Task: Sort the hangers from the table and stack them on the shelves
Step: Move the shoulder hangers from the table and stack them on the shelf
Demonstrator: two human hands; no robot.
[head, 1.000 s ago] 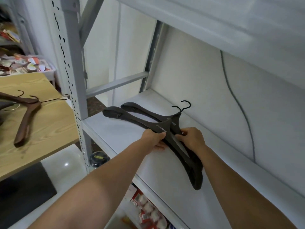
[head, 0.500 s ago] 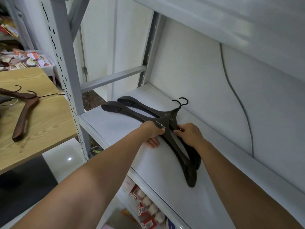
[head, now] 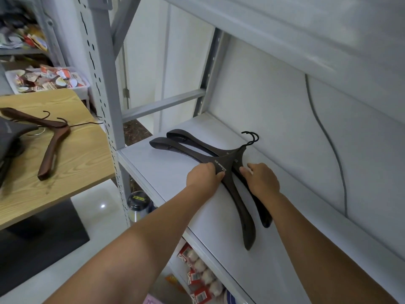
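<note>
Left hand (head: pixel 205 176) around, right hand (head: pixel 260 178) against hangers (head: pixel 246 216)

A pale grey shelf (head: pixel 166 172) carries two black hangers (head: pixel 238 207), one lying on the other and shifted slightly. Their hooks point to 1 o'clock, near the back wall, and their arms reach toward 10 and 5 o'clock. At 9 o'clock from the shelf stands a light wooden worktop (head: pixel 72 167). Brown hangers (head: pixel 52 150) lie on it, hooks toward 1 o'clock, and touch a dark grey object (head: pixel 11 137) at the worktop's 9 o'clock edge.
</note>
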